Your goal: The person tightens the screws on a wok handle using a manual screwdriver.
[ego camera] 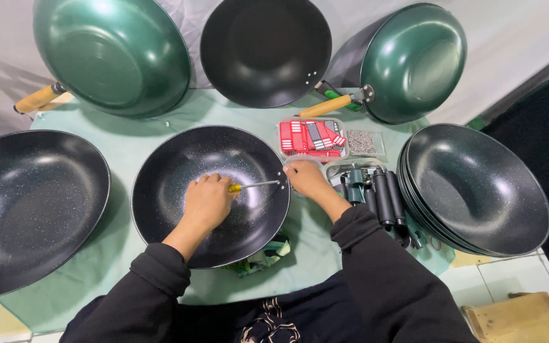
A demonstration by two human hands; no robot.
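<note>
Fingers of left hand grip screwdriver inside pan; right hand pinches rim beyond tip; slip risks scratching coating.

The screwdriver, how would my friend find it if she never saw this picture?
Start at the green cloth covering the table, then find the black speckled pan lying in the middle, right in front of the person. Inside it, the left hand grips the screwdriver, whose thin metal shaft points at the pan's right rim, beside the right hand. It is the only thing with a yellow handle.
</note>
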